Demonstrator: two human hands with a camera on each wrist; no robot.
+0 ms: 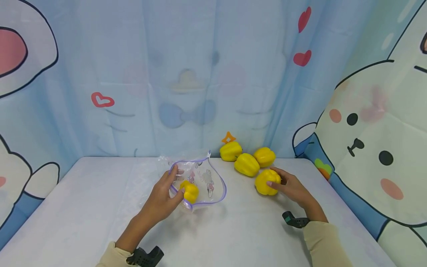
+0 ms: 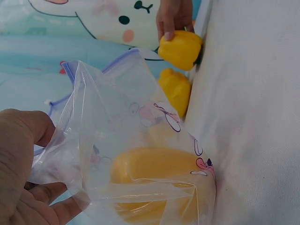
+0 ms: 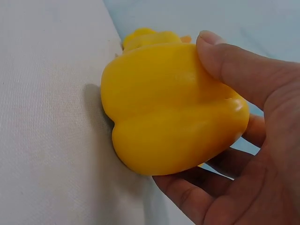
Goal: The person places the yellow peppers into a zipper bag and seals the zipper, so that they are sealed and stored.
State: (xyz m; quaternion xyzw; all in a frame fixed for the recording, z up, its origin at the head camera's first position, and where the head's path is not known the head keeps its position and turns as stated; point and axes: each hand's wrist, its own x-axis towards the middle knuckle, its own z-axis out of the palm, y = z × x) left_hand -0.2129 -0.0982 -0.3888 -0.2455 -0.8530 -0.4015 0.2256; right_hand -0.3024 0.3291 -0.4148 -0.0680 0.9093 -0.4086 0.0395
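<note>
My left hand (image 1: 164, 196) grips the rim of a clear plastic zip bag (image 1: 217, 185) with a purple zip edge and small printed figures. The bag's mouth is spread wide toward me, and one yellow bell pepper (image 1: 191, 191) lies inside; it shows through the plastic in the left wrist view, low in the bag (image 2: 154, 187). To the right, my right hand (image 1: 293, 187) holds another yellow bell pepper (image 1: 265, 181), thumb on one side and fingers around the other. In the right wrist view this held pepper (image 3: 168, 112) fills the middle, close over the white tabletop.
Three more yellow bell peppers sit together at the table's back edge: one at left (image 1: 231, 151), one in front (image 1: 247, 165), one at right (image 1: 264, 157). A light blue cartoon curtain (image 1: 186, 48) hangs behind the white table (image 1: 233, 237).
</note>
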